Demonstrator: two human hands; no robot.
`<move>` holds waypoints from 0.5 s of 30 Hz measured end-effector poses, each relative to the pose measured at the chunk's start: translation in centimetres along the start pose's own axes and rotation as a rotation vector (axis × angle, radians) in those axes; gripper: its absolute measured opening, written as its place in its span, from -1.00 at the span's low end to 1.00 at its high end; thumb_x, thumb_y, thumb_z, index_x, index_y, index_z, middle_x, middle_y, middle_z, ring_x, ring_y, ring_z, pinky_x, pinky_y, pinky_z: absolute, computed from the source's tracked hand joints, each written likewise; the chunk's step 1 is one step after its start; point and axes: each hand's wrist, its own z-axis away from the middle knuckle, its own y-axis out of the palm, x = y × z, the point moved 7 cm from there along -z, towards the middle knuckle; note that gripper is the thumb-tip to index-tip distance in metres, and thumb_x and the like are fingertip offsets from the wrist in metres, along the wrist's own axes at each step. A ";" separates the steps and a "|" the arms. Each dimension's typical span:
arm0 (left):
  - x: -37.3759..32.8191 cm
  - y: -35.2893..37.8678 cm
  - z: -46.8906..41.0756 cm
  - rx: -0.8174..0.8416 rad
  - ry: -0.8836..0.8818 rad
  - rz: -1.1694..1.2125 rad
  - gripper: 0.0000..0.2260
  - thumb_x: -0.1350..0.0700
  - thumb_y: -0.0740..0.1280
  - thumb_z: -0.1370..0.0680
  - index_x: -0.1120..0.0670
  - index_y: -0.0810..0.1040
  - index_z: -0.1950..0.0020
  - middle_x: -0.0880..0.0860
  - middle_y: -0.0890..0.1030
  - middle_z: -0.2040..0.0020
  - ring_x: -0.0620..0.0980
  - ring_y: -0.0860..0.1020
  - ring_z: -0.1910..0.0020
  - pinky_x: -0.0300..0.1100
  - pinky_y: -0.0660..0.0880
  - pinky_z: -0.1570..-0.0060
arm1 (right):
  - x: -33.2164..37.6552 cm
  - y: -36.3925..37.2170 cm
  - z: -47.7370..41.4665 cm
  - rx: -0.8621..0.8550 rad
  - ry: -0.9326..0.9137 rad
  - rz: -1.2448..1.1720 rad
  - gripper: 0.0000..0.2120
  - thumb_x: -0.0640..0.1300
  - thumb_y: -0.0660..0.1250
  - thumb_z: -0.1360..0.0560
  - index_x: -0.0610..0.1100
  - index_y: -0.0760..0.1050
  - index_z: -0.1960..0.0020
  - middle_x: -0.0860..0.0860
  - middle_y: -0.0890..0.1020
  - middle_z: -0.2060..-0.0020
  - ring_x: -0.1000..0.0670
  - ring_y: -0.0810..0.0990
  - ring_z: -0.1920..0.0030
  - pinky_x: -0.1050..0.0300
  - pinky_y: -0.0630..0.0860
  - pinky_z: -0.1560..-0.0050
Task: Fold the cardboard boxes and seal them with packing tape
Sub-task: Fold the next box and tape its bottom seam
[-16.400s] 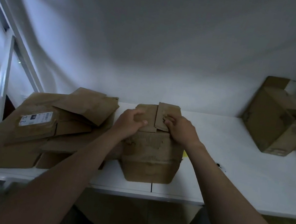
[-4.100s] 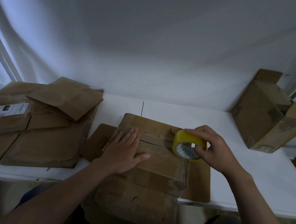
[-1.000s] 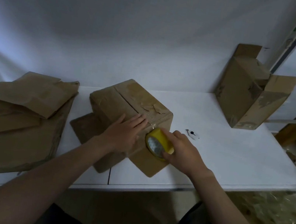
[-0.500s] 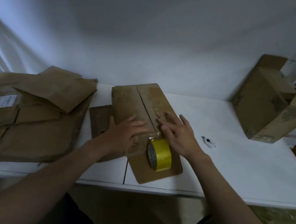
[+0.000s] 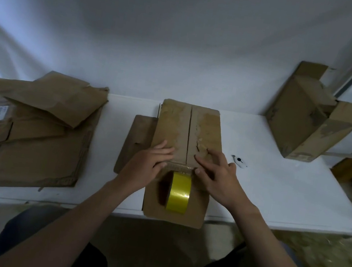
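A white bench point(image 5: 276, 195) stands against a pale wall. At its centre sits the cardboard box point(image 5: 171, 128), with its long axis and top seam running from 12 to 6 o'clock. Both hands press flat on its near end with fingers extended, the left hand point(image 5: 144, 165) and the right hand point(image 5: 219, 174) on either side of the seam. The yellow tape roll point(image 5: 179, 191) stands on edge at 6 o'clock. Flattened cardboard point(image 5: 30, 145) lies at 9, an open box point(image 5: 306, 121) at 2.

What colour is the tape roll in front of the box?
Yellow. The tape roll stands on edge on the box's near flap, clearest in the head view.
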 end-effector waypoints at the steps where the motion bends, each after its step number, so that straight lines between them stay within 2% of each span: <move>1: -0.4 -0.1 0.1 -0.010 0.006 -0.005 -0.63 0.27 0.31 -0.63 -0.01 0.53 -0.40 -0.24 0.42 -0.40 -0.23 0.19 -0.55 -0.11 0.24 -0.52 | -0.1 -0.1 0.3 -0.016 0.002 -0.010 -0.57 0.20 0.21 -0.63 0.17 0.44 -0.47 0.13 0.19 -0.53 -0.19 0.25 -0.31 -0.10 0.28 -0.39; 5: -2.1 -0.8 0.5 -0.045 0.055 -0.037 -0.64 0.25 0.32 -0.63 -0.01 0.53 -0.40 -0.23 0.45 -0.37 -0.21 0.26 -0.53 -0.27 0.20 -0.46 | -0.6 -0.7 1.1 -0.130 0.040 -0.175 -0.65 0.14 0.31 -0.61 0.19 0.53 -0.39 0.15 0.31 -0.48 -0.14 0.28 -0.32 -0.03 0.28 -0.39; 9: -2.5 -2.2 1.7 -0.073 0.042 -0.099 -0.68 0.25 0.34 -0.62 0.00 0.58 -0.34 -0.18 0.51 -0.35 -0.16 0.30 -0.51 -0.48 0.07 -0.39 | 0.5 -0.2 1.6 -0.122 0.012 -0.203 -0.68 0.11 0.33 -0.61 0.19 0.56 -0.36 0.15 0.33 -0.46 -0.12 0.30 -0.31 0.04 0.25 -0.36; 10: -2.3 -2.4 2.2 -0.082 0.022 -0.103 -0.69 0.25 0.35 -0.61 0.00 0.59 -0.33 -0.16 0.53 -0.35 -0.15 0.30 -0.51 -0.46 0.06 -0.40 | 0.9 0.1 1.8 -0.110 0.004 -0.200 -0.68 0.12 0.33 -0.61 0.19 0.55 -0.36 0.15 0.32 -0.46 -0.11 0.30 -0.29 0.02 0.26 -0.37; 13: -0.9 -2.2 4.1 -0.073 -0.035 -0.094 -0.67 0.25 0.33 -0.62 -0.03 0.59 -0.34 -0.14 0.53 -0.39 -0.10 0.29 -0.53 -0.12 0.26 -0.48 | 2.1 1.2 2.2 -0.087 -0.019 -0.161 -0.65 0.16 0.30 -0.60 0.24 0.52 -0.38 0.17 0.29 -0.47 -0.11 0.27 -0.26 0.01 0.27 -0.36; 15: -0.3 -1.4 5.1 -0.034 -0.059 -0.125 -0.66 0.21 0.32 -0.63 -0.06 0.56 -0.38 -0.16 0.48 -0.44 -0.10 0.22 -0.57 -0.07 0.25 -0.47 | 2.8 2.1 2.3 -0.075 -0.029 -0.135 -0.62 0.21 0.27 -0.61 0.30 0.45 -0.42 0.17 0.27 -0.45 -0.11 0.24 -0.26 0.06 0.23 -0.32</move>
